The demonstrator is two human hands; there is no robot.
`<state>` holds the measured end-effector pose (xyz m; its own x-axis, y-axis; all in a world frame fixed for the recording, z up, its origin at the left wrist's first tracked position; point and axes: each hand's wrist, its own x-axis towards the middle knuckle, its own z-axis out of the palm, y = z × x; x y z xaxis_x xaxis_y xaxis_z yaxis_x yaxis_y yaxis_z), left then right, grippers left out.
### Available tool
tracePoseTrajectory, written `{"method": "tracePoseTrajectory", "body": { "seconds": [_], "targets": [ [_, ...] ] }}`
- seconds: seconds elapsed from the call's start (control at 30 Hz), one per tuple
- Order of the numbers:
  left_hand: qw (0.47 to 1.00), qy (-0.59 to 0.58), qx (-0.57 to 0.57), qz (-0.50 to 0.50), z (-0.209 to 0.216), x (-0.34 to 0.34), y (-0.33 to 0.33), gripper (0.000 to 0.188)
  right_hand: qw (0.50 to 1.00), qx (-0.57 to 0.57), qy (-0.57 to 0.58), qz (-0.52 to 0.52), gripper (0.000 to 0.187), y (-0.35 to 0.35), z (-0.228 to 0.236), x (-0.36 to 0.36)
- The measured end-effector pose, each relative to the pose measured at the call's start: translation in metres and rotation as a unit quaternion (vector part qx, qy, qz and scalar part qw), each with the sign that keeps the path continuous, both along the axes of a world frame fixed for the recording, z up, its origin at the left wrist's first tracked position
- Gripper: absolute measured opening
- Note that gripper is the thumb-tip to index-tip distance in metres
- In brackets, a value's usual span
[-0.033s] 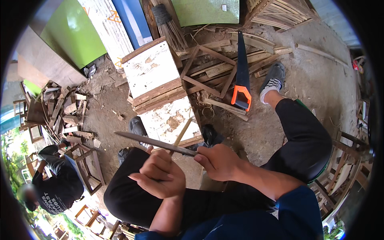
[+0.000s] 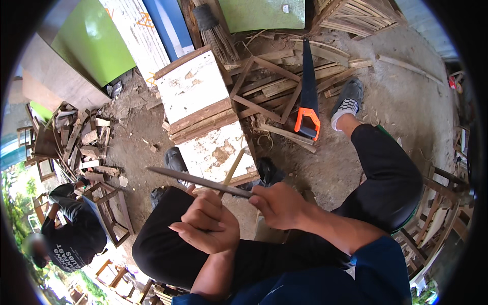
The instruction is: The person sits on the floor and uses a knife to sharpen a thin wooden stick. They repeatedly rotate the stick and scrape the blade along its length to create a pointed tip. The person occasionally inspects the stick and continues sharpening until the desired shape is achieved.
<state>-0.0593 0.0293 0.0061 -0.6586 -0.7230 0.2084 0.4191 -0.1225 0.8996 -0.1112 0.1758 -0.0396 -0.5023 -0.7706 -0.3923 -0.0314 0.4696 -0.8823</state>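
Observation:
My right hand is closed around the thick end of a long, dark, tapered metal file. The file's pointed end reaches left, past my other hand. Curled fingers of my left hand hold a thin, light wooden stick, which slants up and away to the right. File and stick cross just above the left knuckles; whether they touch I cannot tell. The stick's lower end is hidden by the file and fingers. Both hands are above my lap, in front of a worn white-topped wooden bench.
An orange-handled handsaw leans on scrap wood beside a wooden frame. My shoe is right of it. A wood-scrap pile lies left, near another person. A stick broom stands behind the bench.
My left hand has shifted slightly to the right, and the file has moved a little the same way. Both grips are unchanged.

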Motion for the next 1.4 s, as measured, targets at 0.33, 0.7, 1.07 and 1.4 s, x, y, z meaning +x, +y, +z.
{"method": "tracePoseTrajectory", "body": {
  "seconds": [0.33, 0.7, 1.07, 1.4],
  "targets": [
    [0.998, -0.013, -0.068, -0.004, -0.004, -0.004, 0.01, 0.07, 0.998, 0.047, 0.014, -0.042, 0.04, -0.003, -0.003, -0.005],
    [0.998, -0.007, -0.062, -0.022, -0.005, -0.008, 0.014, 0.07, 0.999, 0.002, -0.004, -0.044, 0.039, -0.005, 0.001, -0.01],
    [0.999, 0.016, -0.037, 0.009, -0.005, -0.009, 0.006, 0.067, 0.993, -0.007, 0.034, -0.109, 0.044, -0.004, -0.004, -0.003],
    [0.997, 0.005, -0.073, 0.005, -0.006, -0.011, 0.007, 0.067, 0.997, 0.071, -0.018, -0.006, 0.043, -0.01, 0.008, -0.018]
  ]
}}
